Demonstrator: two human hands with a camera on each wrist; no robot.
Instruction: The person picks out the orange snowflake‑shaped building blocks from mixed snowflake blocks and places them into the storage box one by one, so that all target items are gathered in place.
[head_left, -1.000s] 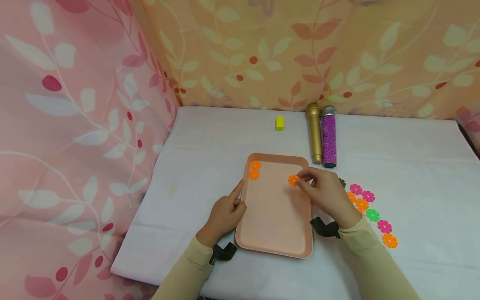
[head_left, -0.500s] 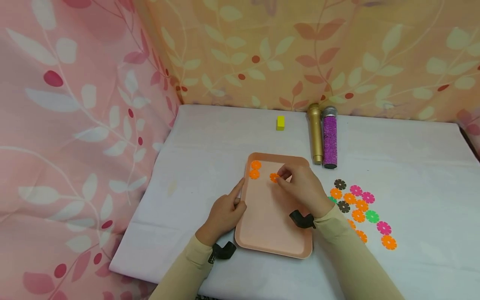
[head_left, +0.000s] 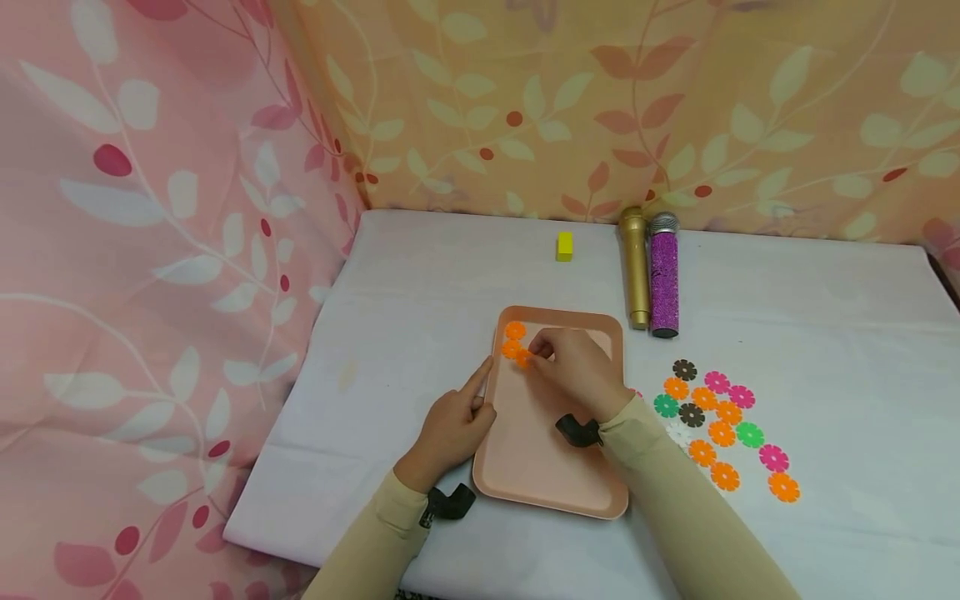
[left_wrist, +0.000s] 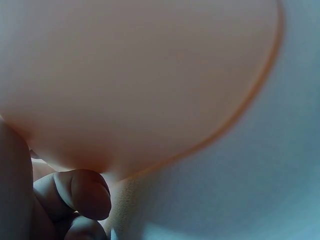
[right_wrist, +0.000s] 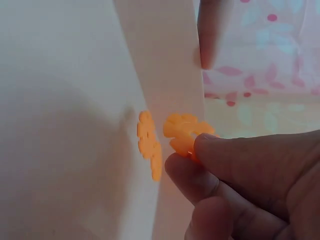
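Note:
In the head view my right hand pinches an orange flower-shaped disc between thumb and fingertips, low over the upper left of a peach tray. The right wrist view shows this notched disc tilted in the pinch, close to two orange discs on the tray. Those two discs lie one below the other in the tray's upper left corner. My left hand holds the tray's left edge, index finger extended along the rim and the thumb by it; curled fingers show at the rim in the left wrist view.
Right of the tray, several loose flower discs in orange, pink, green, black and white lie on the white cloth. Behind it stand a yellow block, a gold microphone and a purple glittery microphone. Patterned curtains border the table.
My right hand has moved left across the tray with the orange disc, up to the two orange discs. More loose discs on the right have come into view. My left hand stays at the tray's edge.

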